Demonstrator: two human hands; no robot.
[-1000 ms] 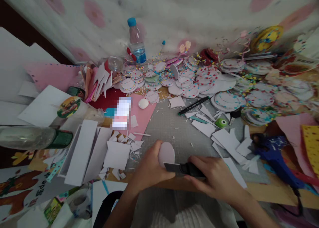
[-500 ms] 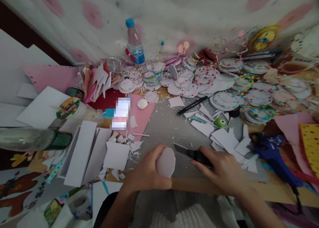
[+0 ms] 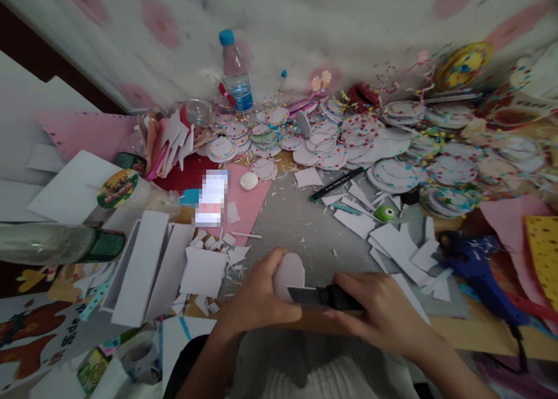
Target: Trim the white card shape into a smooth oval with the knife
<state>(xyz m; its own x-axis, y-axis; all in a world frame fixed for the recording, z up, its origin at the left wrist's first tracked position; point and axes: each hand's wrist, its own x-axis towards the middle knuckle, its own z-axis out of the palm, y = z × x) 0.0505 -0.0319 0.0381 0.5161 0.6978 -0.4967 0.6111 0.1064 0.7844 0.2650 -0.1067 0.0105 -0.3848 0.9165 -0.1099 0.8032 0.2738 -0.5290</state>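
Left hand (image 3: 257, 297) clasping a pale rounded foam piece (image 3: 288, 273); right hand (image 3: 383, 312) closed around a black knife (image 3: 325, 296), blade laid against the piece's lower edge (contact apparent). Beyond the hands: grey cutting mat (image 3: 305, 225), white offcuts (image 3: 392, 242); right of them, blue glue gun (image 3: 477, 274).

Half a second ago the right hand (image 3: 383, 312) held the black knife (image 3: 322, 296) lifted clear of the pale foam disc (image 3: 288, 274); now the blade lies against the disc's lower edge, as it did a second ago.
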